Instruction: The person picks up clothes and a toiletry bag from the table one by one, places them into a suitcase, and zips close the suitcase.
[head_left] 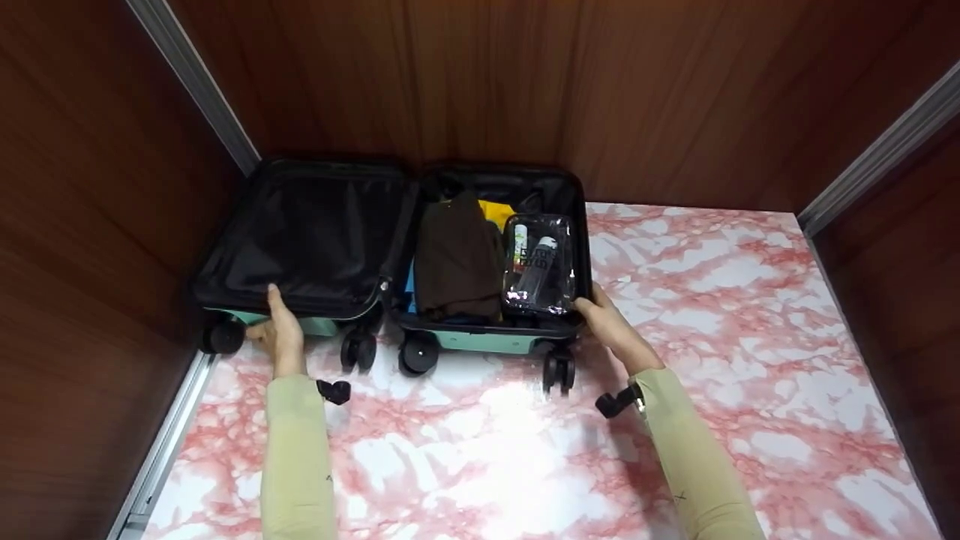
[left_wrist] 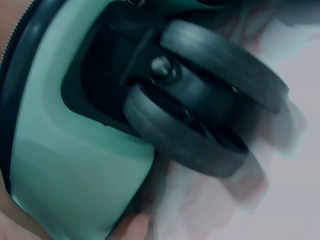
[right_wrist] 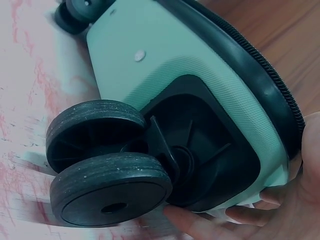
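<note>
A mint-green suitcase point(head_left: 484, 342) lies spread open on the floor, its two black-lined halves side by side. My left hand point(head_left: 285, 334) grips the near edge of the left half point(head_left: 315, 225), thumb over the rim and fingers below. With my right hand point(head_left: 613, 330) I hold the right half's near right corner, thumb at the rim. In the right wrist view, the fingers point(right_wrist: 250, 215) curl under the shell beside a caster wheel point(right_wrist: 110, 190). Dark brown folded cloth point(head_left: 457, 259) and a clear zip pouch point(head_left: 540, 262) with small bottles lie in the right half.
Yellow cloth point(head_left: 495, 212) and a blue item point(head_left: 410, 289) show around the brown cloth. Brown wood-grain panels point(head_left: 510, 90) stand behind and on both sides. Red-and-white marbled floor point(head_left: 720, 337) extends right and in front. Black casters point(head_left: 418, 354) stick out along the near edge.
</note>
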